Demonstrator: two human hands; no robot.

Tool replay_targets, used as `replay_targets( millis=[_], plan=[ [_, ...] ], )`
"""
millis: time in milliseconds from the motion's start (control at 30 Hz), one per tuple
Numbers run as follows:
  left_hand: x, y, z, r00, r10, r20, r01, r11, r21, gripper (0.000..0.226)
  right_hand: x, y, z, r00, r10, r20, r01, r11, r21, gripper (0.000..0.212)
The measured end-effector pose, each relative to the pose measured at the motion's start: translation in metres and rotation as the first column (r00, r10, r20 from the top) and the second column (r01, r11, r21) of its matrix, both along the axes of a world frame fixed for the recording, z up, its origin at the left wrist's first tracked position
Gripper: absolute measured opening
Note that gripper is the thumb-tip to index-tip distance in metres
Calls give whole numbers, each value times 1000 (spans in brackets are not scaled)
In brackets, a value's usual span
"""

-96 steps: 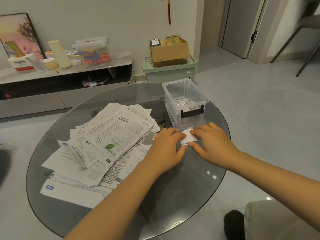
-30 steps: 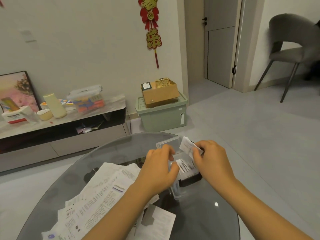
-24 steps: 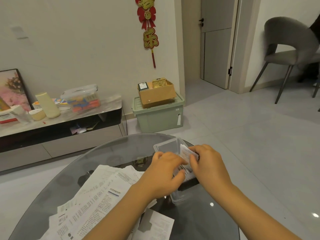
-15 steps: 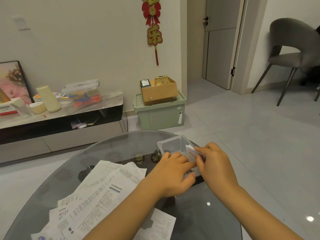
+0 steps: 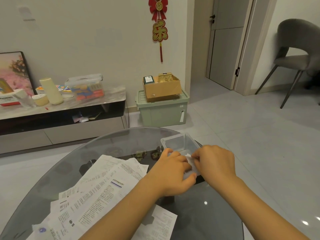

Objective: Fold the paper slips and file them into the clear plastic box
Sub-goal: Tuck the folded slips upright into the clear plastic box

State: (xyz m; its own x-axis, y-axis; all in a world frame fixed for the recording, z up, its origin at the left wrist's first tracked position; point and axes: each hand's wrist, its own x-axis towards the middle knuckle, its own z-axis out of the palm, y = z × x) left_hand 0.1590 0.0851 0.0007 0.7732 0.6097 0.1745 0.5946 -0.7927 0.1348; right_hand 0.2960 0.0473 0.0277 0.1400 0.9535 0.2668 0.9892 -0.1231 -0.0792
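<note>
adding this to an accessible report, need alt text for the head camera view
A person's left hand and right hand tuck a folded paper slip into a clear plastic box on a round glass table. Unfolded printed papers lie spread to the left.

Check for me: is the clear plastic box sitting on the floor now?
No, the clear plastic box stands on the glass table, with both hands at its near end.

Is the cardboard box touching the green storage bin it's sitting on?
Touching. The head view shows the cardboard box resting directly on the green storage bin lid, no gap.
</note>
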Motion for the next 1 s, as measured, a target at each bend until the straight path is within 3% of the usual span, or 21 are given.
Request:
replay_targets(
  millis=[100, 267, 367, 500, 700, 900, 1000],
  plan=[
    [-4, -2, 0, 999, -16, 47, 17, 1000, -21, 60, 1, 5, 6, 989, 72, 129, -59, 993, -100, 16],
    [-3, -3, 0, 998, -19, 54, 22, 999, -38, 63, 19, 9, 6, 964, 252, -83, -264, 947, -186, 24],
    [-2, -5, 2, 998, -8, 67, 10, 999, -36, 65, 28, 10, 10, 951, 302, -66, -309, 926, -219, 24],
    [-1, -4, 6, 1000, 10, -1, -10, 1000, -28, 73, 35, 12, 7, 954, 200, -222, -243, 951, -190, 21],
    [5, -5, 11, 999, -5, -48, 1, 997, -72, 48, 41, 7, 5, 908, 169, -384, -235, 963, -133, 17],
    [10, -1, 2, 1000, 3, -24, -9, 958, -285, 28, 44, 4, 2, 884, 173, -434, -228, 970, -78, 18],
    [17, -1, 9, 999, 32, -5, -31, 937, -347, 38, 46, 4, 1, 863, 189, -468, -232, 972, -36, 17]
  ],
)
